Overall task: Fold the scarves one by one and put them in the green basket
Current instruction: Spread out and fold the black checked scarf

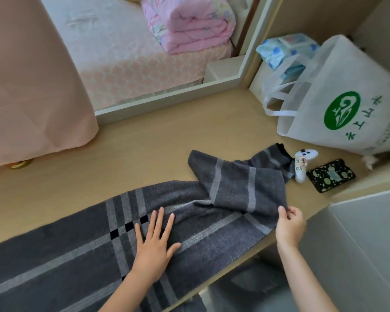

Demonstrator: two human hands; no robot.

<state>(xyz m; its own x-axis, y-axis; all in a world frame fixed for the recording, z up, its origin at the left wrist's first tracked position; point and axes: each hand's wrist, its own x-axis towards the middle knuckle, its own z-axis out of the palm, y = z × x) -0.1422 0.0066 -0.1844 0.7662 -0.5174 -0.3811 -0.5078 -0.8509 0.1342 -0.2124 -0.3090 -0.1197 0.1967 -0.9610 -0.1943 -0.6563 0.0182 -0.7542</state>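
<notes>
In the head view, a long dark grey woven scarf point(77, 255) with pale grey stripes and small black squares is lying across the light wooden tabletop point(144, 143). It is stretching from the lower left toward the right, where its far end is lying doubled back over itself in a loose, rumpled fold. The left hand point(154, 244) is resting flat on the middle of the scarf, fingers straight and spread, pressing the cloth down. The right hand point(289, 224) is pinching the near corner of the doubled-back part between thumb and fingertips — the other fingers are curling loosely behind.

Against the scarf's far end a small white game controller point(303, 164) is lying, with a flat black patterned pouch point(330, 175) just beside it. Behind them a white fabric tote bag point(347, 97) with a round green logo is standing at the table's back right — its handles are drooping to the left.
</notes>
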